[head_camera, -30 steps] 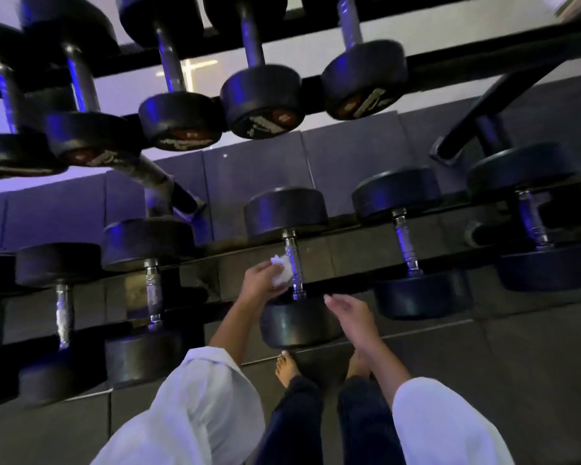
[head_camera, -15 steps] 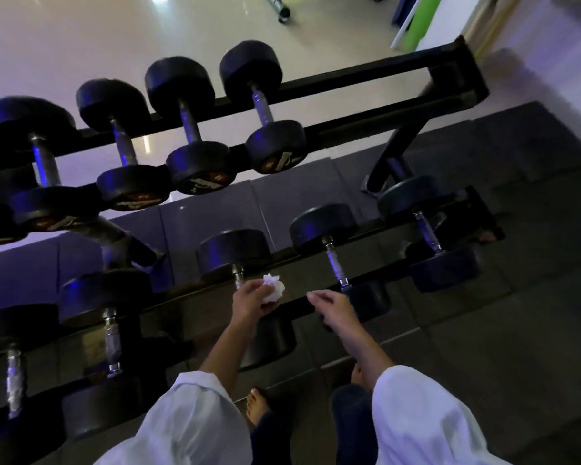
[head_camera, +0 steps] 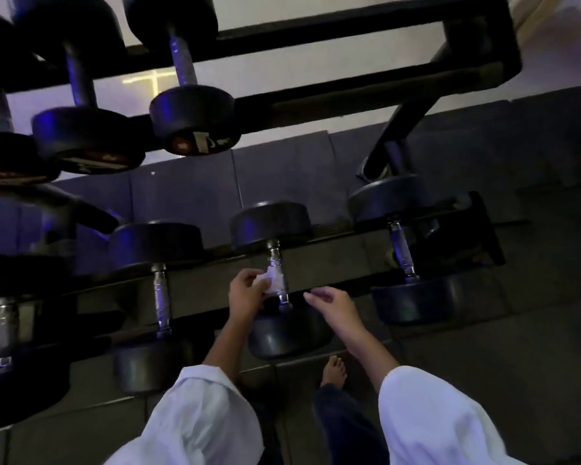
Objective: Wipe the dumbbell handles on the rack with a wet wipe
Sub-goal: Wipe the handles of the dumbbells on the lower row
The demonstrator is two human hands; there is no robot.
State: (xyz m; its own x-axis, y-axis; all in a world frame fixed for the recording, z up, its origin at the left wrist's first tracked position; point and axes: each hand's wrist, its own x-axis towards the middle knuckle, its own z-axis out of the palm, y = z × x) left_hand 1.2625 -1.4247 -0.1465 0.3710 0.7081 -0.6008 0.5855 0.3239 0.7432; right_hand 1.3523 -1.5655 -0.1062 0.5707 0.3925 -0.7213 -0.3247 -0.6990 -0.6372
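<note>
wipe work is on the lower tier of the rack [head_camera: 349, 92]. my left grip [head_camera: 247, 293] is curled round the crumpled wet wipe [head_camera: 273, 279], pinching it and pressing it against the left side of the steel handle [head_camera: 275, 260] of the middle dumbbell [head_camera: 289, 333], roughly midway between its two black heads. i hold the wipe bunched rather than spread, i judge, so the fingers can push it into the metal and slide it along the bar.

my right grip [head_camera: 332, 305] hangs just beside the same handle on the other side, fingers loosely extended and holding nothing. as far as i can tell it touches neither bar nor head. i take it to be there to steady the weight, or to balance me as i lean over.

the dumbbell lies across the two rails with its handle bridging the gap, which leaves the bar open to reach from above. the left neighbour's handle [head_camera: 161, 298] and the right neighbour's handle [head_camera: 402, 251] sit the same way. whether they are wiped i cannot tell in this dim light. next, i judge, the wipe must go round the far side of this bar.
</note>
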